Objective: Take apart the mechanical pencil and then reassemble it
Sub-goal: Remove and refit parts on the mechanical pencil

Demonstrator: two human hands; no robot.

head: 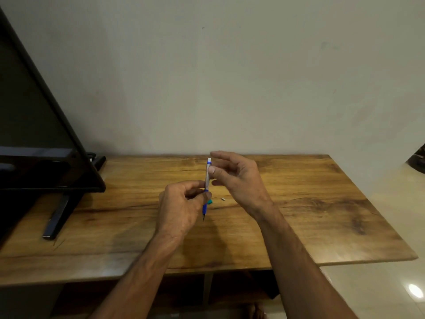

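I hold a mechanical pencil (207,178) upright above the wooden table (299,203). It has a grey barrel, a blue grip, a dark tip pointing down and a white eraser end on top. My left hand (181,208) is closed around its blue grip section. My right hand (236,178) is just right of the upper barrel, its thumb touching the barrel and the other fingers spread. A small white piece (222,199) lies on the table below my right hand. A teal piece (209,201) shows partly behind my left hand's fingers.
A black monitor (34,134) on a stand (57,217) fills the left side of the table. A plain wall rises behind. The table's right edge ends near a tiled floor (379,284). A shelf is under the table.
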